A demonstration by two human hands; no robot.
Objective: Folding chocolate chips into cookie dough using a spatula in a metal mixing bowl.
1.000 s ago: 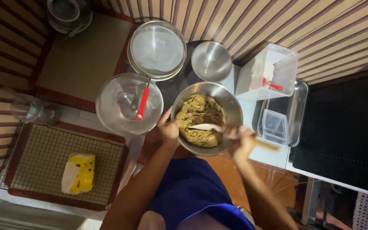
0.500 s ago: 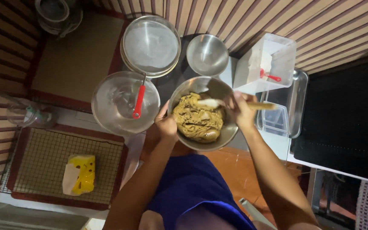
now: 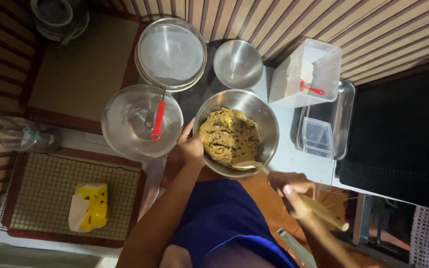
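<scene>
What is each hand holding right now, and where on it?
Left hand grips the steel mixing bowl by its rim. Right hand holds the wooden spoon around its handle.

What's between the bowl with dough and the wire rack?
In the head view, the left hand and its forearm lie between the dough bowl and the wire rack.

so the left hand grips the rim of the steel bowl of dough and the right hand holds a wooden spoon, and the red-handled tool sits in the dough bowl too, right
Not quite. In the head view the red-handled tool lies in the glass bowl beside it, not in the steel bowl. The rest stands: the left hand grips that bowl's rim, with dough inside, and the right hand holds the wooden spoon.
</scene>
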